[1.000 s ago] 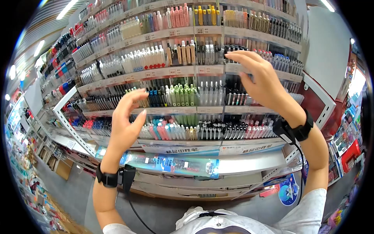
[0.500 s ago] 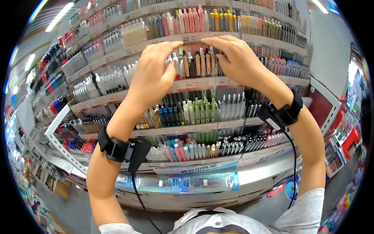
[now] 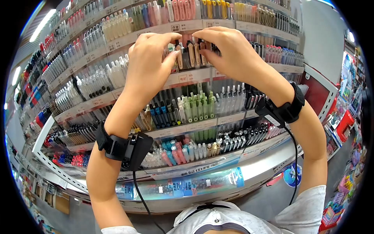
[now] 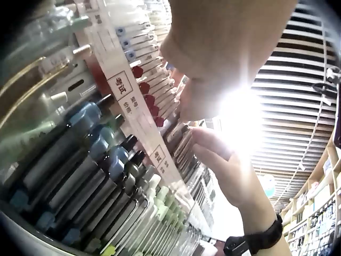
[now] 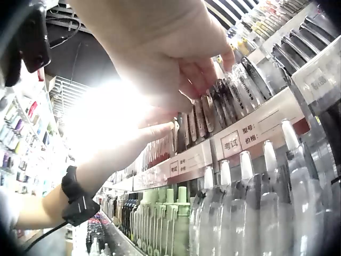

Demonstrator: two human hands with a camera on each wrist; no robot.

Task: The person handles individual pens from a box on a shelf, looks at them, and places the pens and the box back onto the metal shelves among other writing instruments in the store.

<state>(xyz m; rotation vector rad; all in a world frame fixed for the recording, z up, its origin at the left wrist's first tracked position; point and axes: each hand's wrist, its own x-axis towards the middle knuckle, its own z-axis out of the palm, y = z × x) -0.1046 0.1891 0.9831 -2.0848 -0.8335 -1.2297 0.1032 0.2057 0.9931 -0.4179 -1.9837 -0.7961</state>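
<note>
Both hands reach to a group of beige pens (image 3: 191, 54) with dark clips on a middle shelf. My left hand (image 3: 147, 60) is on their left side, its thumb and index finger apart and gently bent beside a slightly tilted pen (image 3: 179, 58). From the right, my right hand (image 3: 233, 52) holds its bent fingers over the pens' tops, thumb lower at their side. In the right wrist view, the left hand (image 5: 120, 152) has its fingertips at the row's near end. The left wrist view shows the right hand (image 4: 226, 173) at the pens; firm contact is unclear.
Tiered shelves hold rows of pens: green ones (image 3: 198, 107) below, pink ones (image 3: 181, 9) above. A price strip (image 3: 189, 77) runs under the beige pens. Long blue-and-clear packages (image 3: 187, 186) lie on the bottom ledge. White metal frame bars (image 3: 319, 87) stand at both sides.
My left hand has risen to the beige pens from farther left and lower down. The right hand has moved left to them from the black pens. The head view has shifted.
</note>
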